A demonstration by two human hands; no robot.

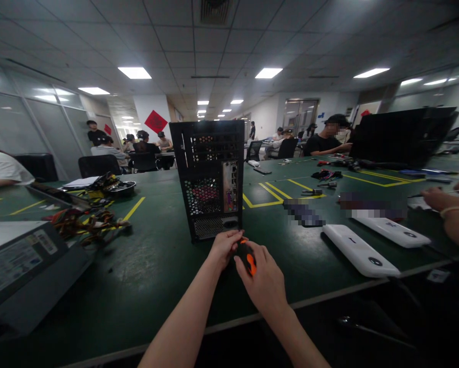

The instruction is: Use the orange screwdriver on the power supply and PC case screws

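A black computer tower (213,181) stands upright on the green table, its back panel with vent holes and ports turned toward me. Just in front of its lower right corner, my right hand (268,278) is closed around an orange-and-black screwdriver (251,264). Most of the handle is covered by the palm and fingers. My left hand (222,249) is beside it, its fingers pinched together near the tool's front end. Whatever is between those fingers, perhaps the shaft or a screw, is too small and dark to make out.
A grey metal power supply unit (26,260) sits at left, with tangled cables (86,225) behind it. Two white power banks (360,250) lie at right, near another person's hands (450,199). A second dark computer case (404,135) stands farther back. Yellow tape marks the table (145,286).
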